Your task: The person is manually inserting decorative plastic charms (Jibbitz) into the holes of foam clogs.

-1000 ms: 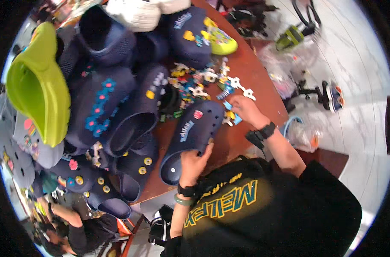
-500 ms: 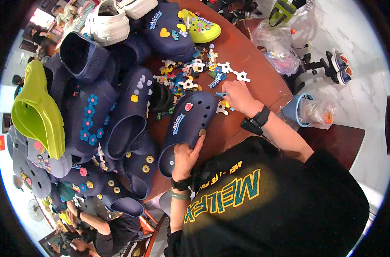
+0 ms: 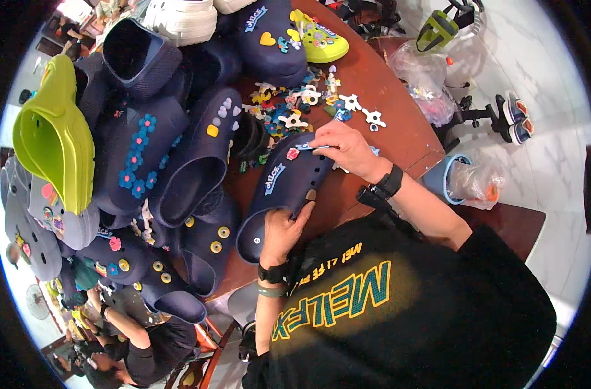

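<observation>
A navy clog (image 3: pixel 283 188) lies on the brown table (image 3: pixel 399 129) in front of me, toe pointing up and right, with a pink charm and a light strip on its top. My left hand (image 3: pixel 283 228) grips the clog at its heel end. My right hand (image 3: pixel 344 148) rests on the toe, fingers pinching a small blue-white charm (image 3: pixel 311 146) against the clog's upper. Just beyond lies a scatter of small colourful shoe charms (image 3: pixel 295 107).
Many navy clogs (image 3: pixel 146 149) are heaped at the left, with a lime green clog (image 3: pixel 52 139) and a yellow-green decorated one (image 3: pixel 321 42). White clogs (image 3: pixel 178 19) lie at the back. Plastic bags (image 3: pixel 425 78), a blue bucket (image 3: pixel 448 178) and another person (image 3: pixel 140 337) sit around.
My right hand has come from the loose charms back onto the clog's toe with a small charm. My left hand stays at the heel.
</observation>
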`<state>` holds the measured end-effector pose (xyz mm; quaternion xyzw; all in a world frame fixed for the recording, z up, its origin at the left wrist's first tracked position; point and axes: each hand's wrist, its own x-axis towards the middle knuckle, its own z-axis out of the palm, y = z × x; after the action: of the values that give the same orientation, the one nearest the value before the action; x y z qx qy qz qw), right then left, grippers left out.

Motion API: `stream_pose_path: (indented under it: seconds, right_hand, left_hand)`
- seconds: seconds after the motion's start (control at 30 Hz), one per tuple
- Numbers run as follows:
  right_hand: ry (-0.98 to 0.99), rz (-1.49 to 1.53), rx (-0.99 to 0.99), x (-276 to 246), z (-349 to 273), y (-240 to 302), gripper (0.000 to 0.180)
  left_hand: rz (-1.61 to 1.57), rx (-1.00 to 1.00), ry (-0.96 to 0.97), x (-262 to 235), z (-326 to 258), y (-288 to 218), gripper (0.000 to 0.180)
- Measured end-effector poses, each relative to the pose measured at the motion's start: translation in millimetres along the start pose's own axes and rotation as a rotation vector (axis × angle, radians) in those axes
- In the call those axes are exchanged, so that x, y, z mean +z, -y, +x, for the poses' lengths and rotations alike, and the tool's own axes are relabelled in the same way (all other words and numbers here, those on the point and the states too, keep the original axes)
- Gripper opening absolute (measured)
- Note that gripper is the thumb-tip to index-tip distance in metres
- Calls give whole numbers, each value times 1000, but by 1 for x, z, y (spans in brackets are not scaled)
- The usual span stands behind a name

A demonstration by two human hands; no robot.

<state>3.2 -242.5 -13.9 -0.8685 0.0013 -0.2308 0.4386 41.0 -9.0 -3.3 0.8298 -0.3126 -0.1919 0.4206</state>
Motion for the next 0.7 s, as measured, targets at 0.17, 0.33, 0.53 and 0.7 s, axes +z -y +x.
stream_pose_path:
  seconds: [0.17, 0.33, 0.53, 0.7]
  right_hand:
    - [133, -67, -84, -14, 4, -4, 16]
    - [100, -127, -99, -22, -10, 0, 15]
    - [-15, -81, -133, 2, -39, 13, 21]
    - [20, -29, -231, 6, -34, 10, 21]
  left_hand:
    - [42, -47, 69, -4, 1, -1, 44]
    - [32, 28, -28, 1, -3, 8, 46]
    - [42, 19, -5, 0, -1, 6, 47]
    - [-84, 83, -107, 12, -3, 21, 48]
